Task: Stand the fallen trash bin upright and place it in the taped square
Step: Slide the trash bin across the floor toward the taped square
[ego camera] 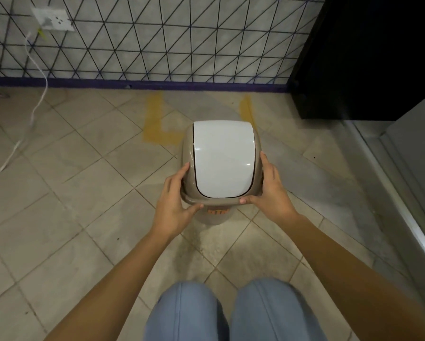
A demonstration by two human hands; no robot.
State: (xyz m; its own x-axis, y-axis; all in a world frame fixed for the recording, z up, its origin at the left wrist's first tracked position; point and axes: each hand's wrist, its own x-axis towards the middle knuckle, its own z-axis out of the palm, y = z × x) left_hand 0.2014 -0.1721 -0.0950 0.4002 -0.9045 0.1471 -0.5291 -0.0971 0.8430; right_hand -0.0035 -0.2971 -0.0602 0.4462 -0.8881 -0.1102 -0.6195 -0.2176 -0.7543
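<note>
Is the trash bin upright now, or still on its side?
Upright: the trash bin's white lid faces up at the camera, base below it. Left hand and right hand grip its rim.

Taped square (154, 134) bare; dark cabinet (354, 57) flanks right.

The bin (221, 166) between my hands is beige with a glossy white lid (222, 161). Yellow tape (154, 124) marks the beige-tiled floor (71, 193). The wall (169, 38) is grey with black triangle lines. My trousers (233, 313) are pale blue.
</note>
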